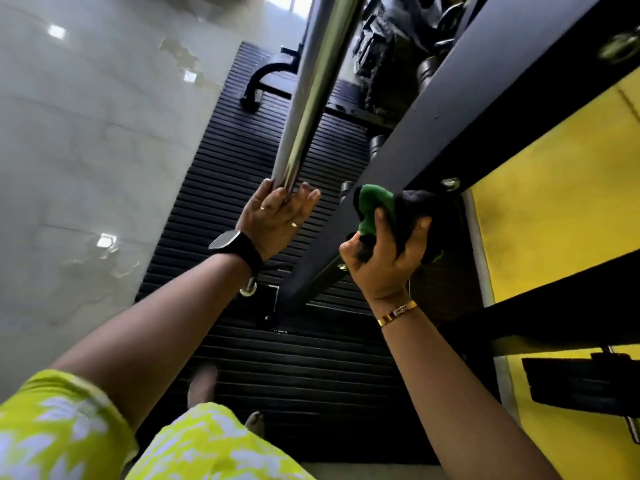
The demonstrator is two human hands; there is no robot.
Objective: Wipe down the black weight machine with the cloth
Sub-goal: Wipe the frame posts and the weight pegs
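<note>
The black weight machine's frame beam (pixel 450 105) runs diagonally from upper right down to the centre. My right hand (pixel 384 258) grips a bunched green and black cloth (pixel 377 206) and holds it against the beam's lower end, beside a bolt (pixel 450 183). A shiny steel bar (pixel 311 84) comes down from the top centre. My left hand (pixel 273 220), with a black watch on the wrist, holds the bar's lower end with fingers wrapped round it.
A black ribbed rubber mat (pixel 242 341) lies under the machine. Glossy pale floor tiles (pixel 86 150) spread to the left. A yellow wall (pixel 554 202) stands to the right behind black crossbars. Weights and machine parts (pixel 381 46) crowd the top. My feet show on the mat below.
</note>
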